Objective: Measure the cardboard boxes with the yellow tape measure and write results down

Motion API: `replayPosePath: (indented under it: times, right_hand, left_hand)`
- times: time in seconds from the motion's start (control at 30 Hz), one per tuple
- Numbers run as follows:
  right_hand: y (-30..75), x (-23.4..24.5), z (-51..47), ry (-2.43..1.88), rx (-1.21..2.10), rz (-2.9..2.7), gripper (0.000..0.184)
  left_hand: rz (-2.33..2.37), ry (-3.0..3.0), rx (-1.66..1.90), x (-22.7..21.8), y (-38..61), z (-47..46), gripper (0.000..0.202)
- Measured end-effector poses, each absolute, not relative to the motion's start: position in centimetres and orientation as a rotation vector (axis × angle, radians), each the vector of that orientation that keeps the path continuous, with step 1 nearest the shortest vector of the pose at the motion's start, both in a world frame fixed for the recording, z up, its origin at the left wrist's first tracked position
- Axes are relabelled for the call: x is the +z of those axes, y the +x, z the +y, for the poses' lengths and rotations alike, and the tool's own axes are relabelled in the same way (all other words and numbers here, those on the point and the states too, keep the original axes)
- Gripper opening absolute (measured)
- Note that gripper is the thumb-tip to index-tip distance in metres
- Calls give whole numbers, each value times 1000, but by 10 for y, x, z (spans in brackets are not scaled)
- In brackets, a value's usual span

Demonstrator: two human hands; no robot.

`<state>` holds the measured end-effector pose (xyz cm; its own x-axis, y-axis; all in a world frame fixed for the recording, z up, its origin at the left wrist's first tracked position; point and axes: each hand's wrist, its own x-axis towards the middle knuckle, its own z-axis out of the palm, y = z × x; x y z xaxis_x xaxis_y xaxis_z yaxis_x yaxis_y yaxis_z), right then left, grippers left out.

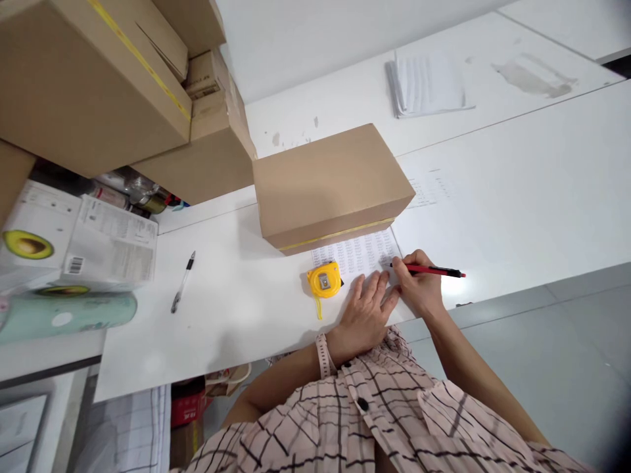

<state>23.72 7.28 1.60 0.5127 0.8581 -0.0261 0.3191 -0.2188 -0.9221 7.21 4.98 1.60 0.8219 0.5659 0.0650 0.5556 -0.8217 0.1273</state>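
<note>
My right hand is closed around a red pen, its tip on a printed sheet that lies on the white table. My left hand rests flat on the same sheet, fingers stretched out and apart, beside my right hand. A yellow tape measure sits just left of my left hand's fingertips. A closed cardboard box with yellow tape stands right behind the sheet and covers its far part.
A black pen lies on the table to the left. Stacked cardboard boxes fill the upper left, with white cartons and a pale green cylinder below. A paper stack lies far back.
</note>
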Motion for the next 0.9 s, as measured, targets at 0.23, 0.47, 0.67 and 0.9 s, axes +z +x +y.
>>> replayPosePath:
  times: [0.23,0.47,0.67,0.9]
  right_hand:
    - [238,17,73,-1751,686,-999,29]
    - [238,15,73,-1765,693,-983,29]
    - [238,14,73,-1759,660,-982,29]
    - [238,14,73,-1767,672,-980,28]
  left_hand:
    - [904,2921,167,15,72,50,80]
    - [895,2902,161,17,72,50,79]
    - [899,2900,173,17,72,50,80]
    - [898,2898,163,17,72,50,78]
